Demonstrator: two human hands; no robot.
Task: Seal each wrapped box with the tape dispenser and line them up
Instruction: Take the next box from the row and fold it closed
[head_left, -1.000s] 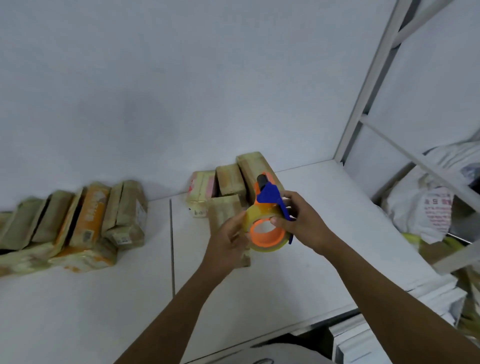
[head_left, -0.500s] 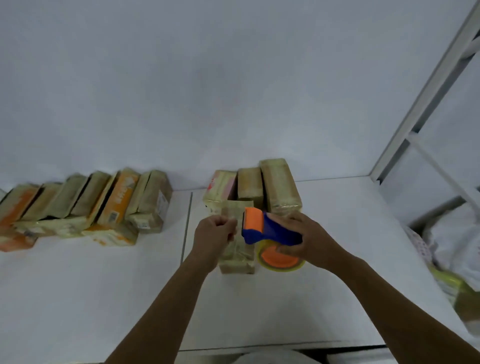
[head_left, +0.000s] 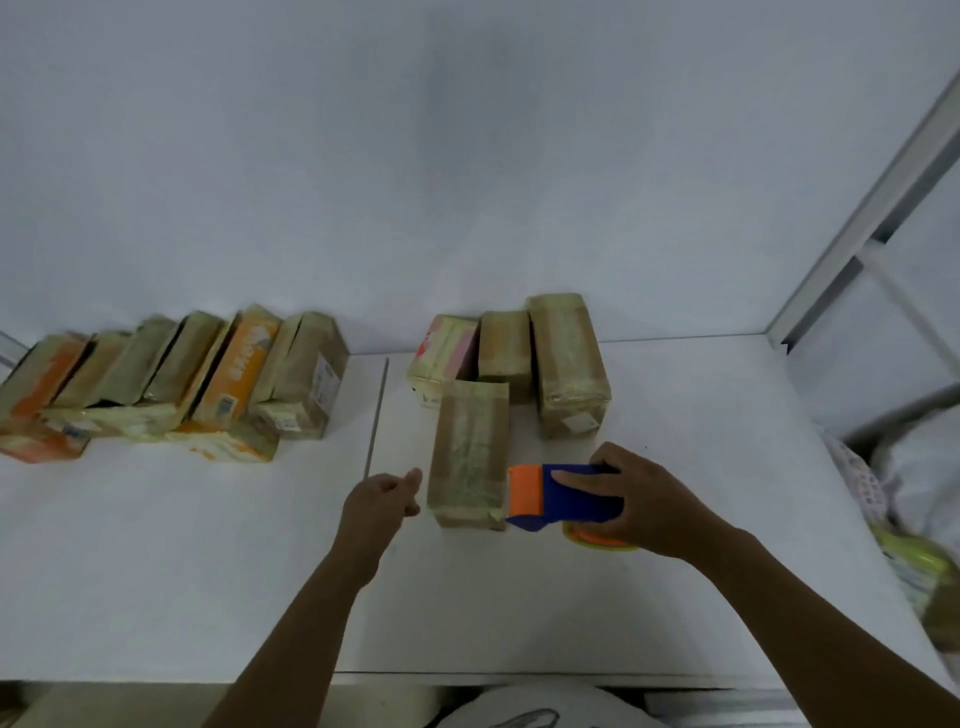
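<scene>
Right hand grips tape dispenser (left hand loose).

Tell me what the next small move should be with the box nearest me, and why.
Probably close the left hand on the front box to steady it. That hand hovers just left of it, holding nothing, while the right hand grips the tape dispenser at the box's near right corner. Whether tape joins them I cannot tell.
</scene>
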